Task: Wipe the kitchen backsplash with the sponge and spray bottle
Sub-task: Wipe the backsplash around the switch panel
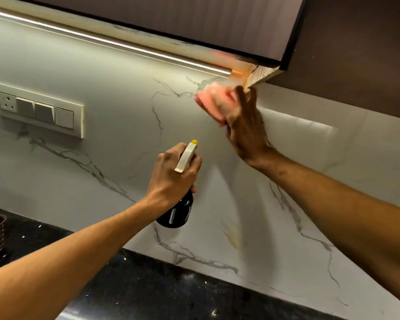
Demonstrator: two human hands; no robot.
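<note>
Left hand (171, 172) grips bottle (178, 211) mid-frame, aimed to spray; right hand (245, 128) clamps sponge (214, 102) against backsplash (97, 65), upper right.

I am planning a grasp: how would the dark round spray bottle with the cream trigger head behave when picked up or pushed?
The dark round spray bottle looks rigid: the left hand grips its neck without denting it. Its round body would probably roll if laid flat. The tall cream trigger head may make it tip when pushed.

Pink sponge (214, 101) (grey-veined white backsplash (116, 139))
</note>
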